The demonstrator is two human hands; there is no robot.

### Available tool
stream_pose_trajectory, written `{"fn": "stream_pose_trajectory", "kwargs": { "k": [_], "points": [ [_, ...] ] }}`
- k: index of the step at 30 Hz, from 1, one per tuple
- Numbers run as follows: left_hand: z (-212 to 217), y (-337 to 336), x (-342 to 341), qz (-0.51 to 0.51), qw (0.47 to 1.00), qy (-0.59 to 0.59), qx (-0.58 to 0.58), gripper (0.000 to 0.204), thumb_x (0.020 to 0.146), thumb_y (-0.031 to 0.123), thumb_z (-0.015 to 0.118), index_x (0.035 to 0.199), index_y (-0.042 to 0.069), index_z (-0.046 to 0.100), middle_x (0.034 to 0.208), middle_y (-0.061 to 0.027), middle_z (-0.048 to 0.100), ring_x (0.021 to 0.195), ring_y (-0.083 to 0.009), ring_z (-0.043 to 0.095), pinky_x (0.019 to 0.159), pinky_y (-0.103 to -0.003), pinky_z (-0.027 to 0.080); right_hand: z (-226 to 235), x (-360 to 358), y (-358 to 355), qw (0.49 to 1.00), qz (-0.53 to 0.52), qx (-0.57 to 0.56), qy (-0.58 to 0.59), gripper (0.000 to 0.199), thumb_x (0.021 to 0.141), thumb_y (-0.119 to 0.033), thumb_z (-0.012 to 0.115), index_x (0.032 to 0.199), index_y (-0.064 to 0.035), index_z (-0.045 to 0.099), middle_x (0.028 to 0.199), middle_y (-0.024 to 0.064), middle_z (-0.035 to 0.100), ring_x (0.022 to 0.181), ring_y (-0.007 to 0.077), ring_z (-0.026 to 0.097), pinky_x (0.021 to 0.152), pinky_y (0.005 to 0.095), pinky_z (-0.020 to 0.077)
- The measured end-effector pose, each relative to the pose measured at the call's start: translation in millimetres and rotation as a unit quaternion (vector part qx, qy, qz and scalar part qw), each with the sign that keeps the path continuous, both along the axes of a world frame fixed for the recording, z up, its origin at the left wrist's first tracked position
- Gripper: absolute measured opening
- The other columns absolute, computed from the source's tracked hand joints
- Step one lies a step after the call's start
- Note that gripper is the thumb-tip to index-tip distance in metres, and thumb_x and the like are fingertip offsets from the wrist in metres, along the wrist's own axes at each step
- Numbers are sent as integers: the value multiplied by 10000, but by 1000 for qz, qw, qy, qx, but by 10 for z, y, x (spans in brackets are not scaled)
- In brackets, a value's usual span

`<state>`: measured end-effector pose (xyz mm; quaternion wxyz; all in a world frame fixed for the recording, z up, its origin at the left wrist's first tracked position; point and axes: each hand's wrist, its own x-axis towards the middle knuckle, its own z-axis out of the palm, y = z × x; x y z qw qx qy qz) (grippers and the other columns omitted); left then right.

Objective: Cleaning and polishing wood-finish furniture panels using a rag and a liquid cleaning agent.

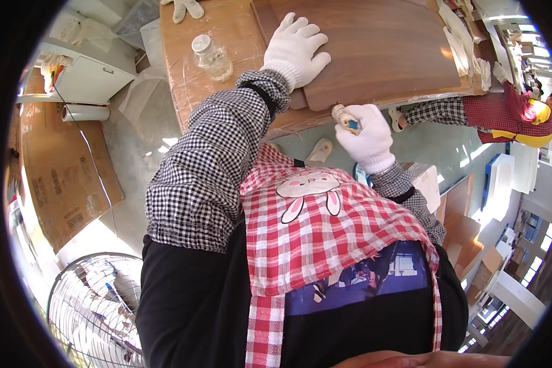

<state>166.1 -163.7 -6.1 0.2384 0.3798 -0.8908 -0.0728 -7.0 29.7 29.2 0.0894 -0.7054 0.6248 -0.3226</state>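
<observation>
My left hand (295,52), in a white knit glove, lies with fingers spread on a brown wood-grain panel (380,55). My right hand (368,140), gloved the same way, is closed around a small beige roll with a blue patch (348,120); its exact kind is unclear. That hand is just off the panel's near edge, in front of my checked apron. Another brown panel edge shows beneath the top one. To the left of my left hand, a clear jar with a white lid (212,58) is on the cardboard-covered table (181,76).
A spare white glove (183,9) is at the table's far left. More gloves (457,46) lie at its right end, where a co-worker (497,116) in a red checked top stands. A wire-cage fan (98,313) is at lower left, near flat cardboard (67,178).
</observation>
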Motion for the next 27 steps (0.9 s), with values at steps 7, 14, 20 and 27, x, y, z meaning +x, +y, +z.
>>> {"fn": "stream_pose_trajectory", "kwargs": {
  "k": [7, 14, 20, 27],
  "points": [
    [16, -38, 29, -7, 1000, 4, -7, 422, 1005, 397, 646, 1275, 95, 763, 1360, -85, 703, 1388, -301, 559, 1347, -521, 266, -46, 200, -4, 999, 32, 25, -36, 305, 779, -154, 860, 1073, -123, 787, 968, 118, 725, 880, 328, 737, 785, 413, 606],
    [-1, -63, 55, -2, 1000, 13, -17, 421, 1001, 397, 639, 1271, 101, 769, 1358, -83, 709, 1398, -294, 555, 1347, -517, 262, -31, -32, -23, 1000, -6, 20, 8, 323, 789, -152, 852, 1097, -90, 777, 978, 132, 726, 915, 335, 727, 829, 408, 603],
    [-17, -92, 76, -1, 999, 34, -33, 399, 994, 387, 621, 1241, 118, 784, 1309, -73, 724, 1364, -277, 571, 1338, -512, 271, 102, -100, -36, 997, -64, 15, -38, 315, 793, -134, 861, 1094, -83, 786, 981, 126, 728, 930, 308, 725, 843, 389, 597],
    [22, -131, 124, -25, 998, 51, -19, 395, 966, 355, 690, 1226, 67, 765, 1322, -117, 713, 1343, -340, 588, 1326, -549, 296, 88, 289, -88, 997, 33, 73, 9, 309, 796, -181, 859, 1093, -116, 802, 973, 110, 732, 915, 326, 738, 820, 412, 607]
  ]
}}
